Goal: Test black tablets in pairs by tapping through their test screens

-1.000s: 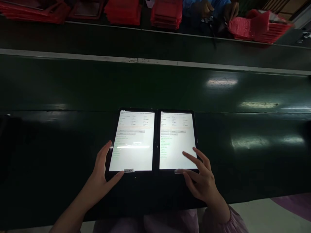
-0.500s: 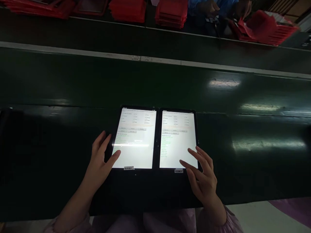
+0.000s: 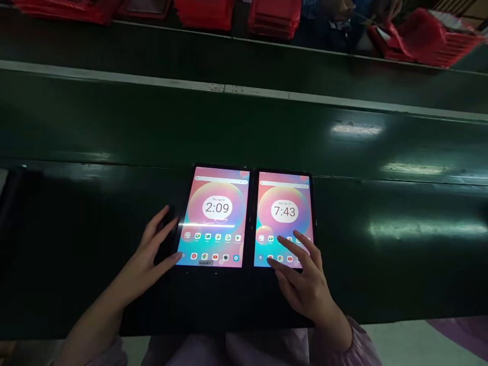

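Observation:
Two tablets lie side by side on the dark table, both lit with a colourful home screen. The left tablet shows a clock reading 2:09, and a small barcode label sits at its lower edge. On the right tablet the clock reads 7:43. My left hand rests at the left tablet's left edge, fingers apart, thumb at the lower left corner of the screen. Over the lower right part of the right tablet is my right hand, its fingers spread and covering some icons.
Beyond a green conveyor-like surface with a pale rail, several stacks of red plastic sleeves line the far side. A co-worker's hands are there, beside more red sleeves at the right.
Both screens have switched from a white page of checkboxes and green text to the home screen. My right hand has moved left and slightly down over the right tablet.

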Tool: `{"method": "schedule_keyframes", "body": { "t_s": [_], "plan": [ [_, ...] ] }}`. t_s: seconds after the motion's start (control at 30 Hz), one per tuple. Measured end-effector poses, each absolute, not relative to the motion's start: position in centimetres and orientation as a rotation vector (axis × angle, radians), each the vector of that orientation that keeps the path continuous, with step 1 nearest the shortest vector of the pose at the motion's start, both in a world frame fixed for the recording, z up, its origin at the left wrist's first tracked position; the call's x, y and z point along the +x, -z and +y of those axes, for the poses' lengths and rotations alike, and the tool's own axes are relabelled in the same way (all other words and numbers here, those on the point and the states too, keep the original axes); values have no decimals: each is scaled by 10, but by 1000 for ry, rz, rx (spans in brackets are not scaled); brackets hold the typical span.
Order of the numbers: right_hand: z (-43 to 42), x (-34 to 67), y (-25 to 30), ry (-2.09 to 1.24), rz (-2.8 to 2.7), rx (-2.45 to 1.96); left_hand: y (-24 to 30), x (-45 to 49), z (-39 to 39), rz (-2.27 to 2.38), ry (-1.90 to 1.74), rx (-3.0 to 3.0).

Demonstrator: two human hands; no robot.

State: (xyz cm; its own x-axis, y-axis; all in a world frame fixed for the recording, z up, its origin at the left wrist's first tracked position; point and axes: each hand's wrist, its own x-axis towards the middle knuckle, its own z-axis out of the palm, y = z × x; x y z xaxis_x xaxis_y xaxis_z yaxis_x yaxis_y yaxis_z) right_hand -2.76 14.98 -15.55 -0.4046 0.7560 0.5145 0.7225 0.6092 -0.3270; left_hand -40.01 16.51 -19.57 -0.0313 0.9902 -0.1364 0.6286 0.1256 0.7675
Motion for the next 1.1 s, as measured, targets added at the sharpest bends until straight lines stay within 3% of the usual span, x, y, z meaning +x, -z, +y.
{"method": "schedule_keyframes", "body": {
  "t_s": [1.1],
  "plan": [
    [161, -37, 156, -109, -2143, -1110, 190, -399, 167, 1720, -653, 1581]
  ]
}}
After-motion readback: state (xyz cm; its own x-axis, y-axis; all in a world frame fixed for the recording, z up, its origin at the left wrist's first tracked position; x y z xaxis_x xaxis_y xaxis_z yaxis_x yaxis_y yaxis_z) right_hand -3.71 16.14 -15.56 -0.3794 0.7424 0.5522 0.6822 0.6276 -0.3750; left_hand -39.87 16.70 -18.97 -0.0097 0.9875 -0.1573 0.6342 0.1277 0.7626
